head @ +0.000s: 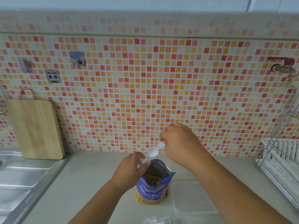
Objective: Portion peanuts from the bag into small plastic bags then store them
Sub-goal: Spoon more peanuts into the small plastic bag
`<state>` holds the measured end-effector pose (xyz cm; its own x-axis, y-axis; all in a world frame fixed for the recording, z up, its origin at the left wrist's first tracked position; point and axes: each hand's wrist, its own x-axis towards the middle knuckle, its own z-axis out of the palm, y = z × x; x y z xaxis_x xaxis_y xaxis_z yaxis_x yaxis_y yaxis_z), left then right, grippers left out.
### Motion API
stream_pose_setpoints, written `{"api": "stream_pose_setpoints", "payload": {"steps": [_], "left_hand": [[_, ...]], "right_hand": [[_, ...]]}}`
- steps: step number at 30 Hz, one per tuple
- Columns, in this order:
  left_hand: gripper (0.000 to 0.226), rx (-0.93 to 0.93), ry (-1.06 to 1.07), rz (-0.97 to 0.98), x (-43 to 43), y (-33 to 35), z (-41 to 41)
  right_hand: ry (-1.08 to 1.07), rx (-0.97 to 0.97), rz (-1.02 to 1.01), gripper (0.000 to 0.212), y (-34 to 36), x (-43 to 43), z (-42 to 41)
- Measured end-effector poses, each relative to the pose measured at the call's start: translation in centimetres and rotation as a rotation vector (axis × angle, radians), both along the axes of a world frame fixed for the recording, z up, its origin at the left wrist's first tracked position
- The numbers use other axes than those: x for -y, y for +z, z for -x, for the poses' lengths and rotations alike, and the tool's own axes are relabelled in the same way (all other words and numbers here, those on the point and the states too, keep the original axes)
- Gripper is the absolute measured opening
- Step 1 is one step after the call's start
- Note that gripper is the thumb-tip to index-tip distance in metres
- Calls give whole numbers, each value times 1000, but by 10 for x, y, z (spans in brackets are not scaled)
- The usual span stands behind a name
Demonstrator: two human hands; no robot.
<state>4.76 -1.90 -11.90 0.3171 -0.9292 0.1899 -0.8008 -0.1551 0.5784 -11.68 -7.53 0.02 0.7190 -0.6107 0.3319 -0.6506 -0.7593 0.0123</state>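
The peanut bag [152, 189] stands open on the counter [90, 175], well filled. Portioning looks barely begun, with no filled packet in sight. Just above its mouth the right hand [179, 143] pinches a white spoon [154, 151] that looks empty. The left hand [129, 168] grips a small clear bag [142, 160] beside the rim — filling and storing all lie ahead.

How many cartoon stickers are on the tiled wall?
3, above the cutting board: pinkish sticker far left, panda sticker lowest, blue sticker highest and rightmost.
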Motion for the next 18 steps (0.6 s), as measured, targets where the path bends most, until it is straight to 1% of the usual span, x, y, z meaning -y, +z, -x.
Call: {"api": "stream_pose_setpoints", "payload": {"steps": [1,2,3,5,7,10,13,15,18], "left_hand": [[31,5,6,-5,-1,1,-3],[31,18,5,-21,-3,0,-5],[32,36,-1,-43,-4,-1,-6],[35,62,-18,-107,-8,-5,-4],[36,51,-30,-144,-9,-9,-1],[36,1,-35,-149,-4,-10,1],[38,-21,-42,-181,-3,-10,2],[39,-29,-46,-197,-5,-11,1],[39,-52,-42,-223,-7,-13,-1]], "right_hand": [[-70,-10,-50,26,-1,1,1],[-144,-64,-129,25,-4,0,-1],[-198,-160,-204,23,-11,-1,-5],[-245,-351,-307,24,-34,-4,-17],[-286,-424,-376,30,-63,-7,-26],[-364,-384,-462,33,-99,-8,-37],[-445,-348,-520,34,-117,-6,-44],[-490,-241,-561,35,-122,1,-43],[-554,-95,-723,35,-125,14,-39]]}}
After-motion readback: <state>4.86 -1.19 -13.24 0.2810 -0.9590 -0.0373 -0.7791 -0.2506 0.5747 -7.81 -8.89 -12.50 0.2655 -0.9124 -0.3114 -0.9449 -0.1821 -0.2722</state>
